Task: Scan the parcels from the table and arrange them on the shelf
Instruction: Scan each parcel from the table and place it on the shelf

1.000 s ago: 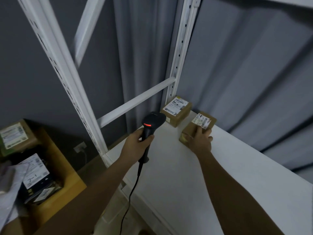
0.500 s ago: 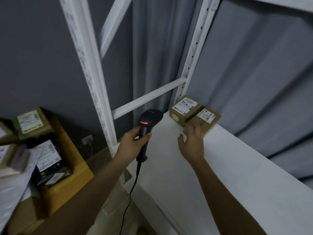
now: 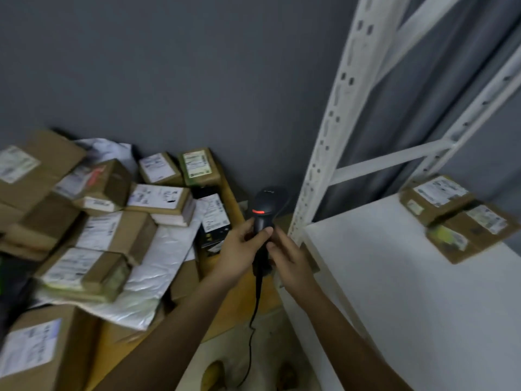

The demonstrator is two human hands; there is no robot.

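Two cardboard parcels (image 3: 454, 215) sit on my white shelf (image 3: 394, 292), touching, labels up. Most remain: taped brown boxes and crinkled poly mailers (image 3: 152, 280) heaped on the counter (image 3: 222, 303). My left hand (image 3: 239, 249) grips the matte black scanner (image 3: 263, 210); right hand (image 3: 290, 261) touches its handle, fingers loosely curled.

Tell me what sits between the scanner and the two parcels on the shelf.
In the head view, the white shelf upright stands between the scanner and the parcels; beyond it lies only bare shelf board.
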